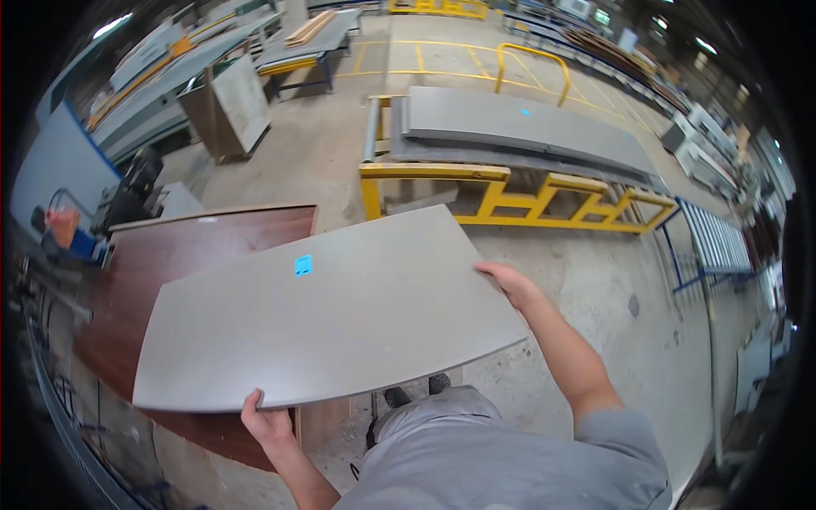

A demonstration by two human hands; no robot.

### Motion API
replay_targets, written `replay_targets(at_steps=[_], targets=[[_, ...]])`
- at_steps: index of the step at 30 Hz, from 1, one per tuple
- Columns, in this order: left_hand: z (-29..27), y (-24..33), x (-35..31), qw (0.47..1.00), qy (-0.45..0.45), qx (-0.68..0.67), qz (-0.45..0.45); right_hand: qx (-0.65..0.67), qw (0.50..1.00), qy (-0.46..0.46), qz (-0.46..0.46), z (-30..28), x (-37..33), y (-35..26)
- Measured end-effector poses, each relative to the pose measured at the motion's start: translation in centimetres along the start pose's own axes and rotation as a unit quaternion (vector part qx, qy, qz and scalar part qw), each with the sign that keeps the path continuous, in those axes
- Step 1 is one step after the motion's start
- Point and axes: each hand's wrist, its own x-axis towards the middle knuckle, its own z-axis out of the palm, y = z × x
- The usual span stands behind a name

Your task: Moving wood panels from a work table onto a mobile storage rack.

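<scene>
A large flat grey panel (340,331) with a blue sticker (303,265) on its face is held up in front of my body. My left hand (267,422) grips its near long edge, thumb on top and the fingers hidden beneath. At the right short edge, my right hand (508,283) is closed on the panel, its fingers mostly underneath. The panel's left part is over a reddish-brown wooden board (204,242), covering much of it; whether the two touch I cannot tell.
Ahead stands a yellow metal frame (433,172) bearing a stack of grey panels (527,119). A blue-legged roller conveyor (714,236) is at the right. Far left are a white-sided box (238,106) and a table (319,51) with wood strips. Concrete floor (586,340) lies between.
</scene>
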Motion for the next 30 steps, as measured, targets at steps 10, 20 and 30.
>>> replay_targets(at_steps=[10, 20, 30], targets=[[-2.2, -2.4, -1.2, 1.0, -0.014, 0.016, 0.002, -0.389, 0.899, 0.19, -0.061, 1.5, 1.8, 3.6], [-2.7, -2.8, 4.4, 0.827, -0.29, -0.341, -0.34, -0.231, 0.896, 0.336, -0.176, -4.6, -4.1, 8.1], [18.3, -15.1, 7.0, 0.902, -0.39, 0.036, -0.18, 0.055, 0.849, 0.455, -0.262, -17.8, -5.3, 12.1]])
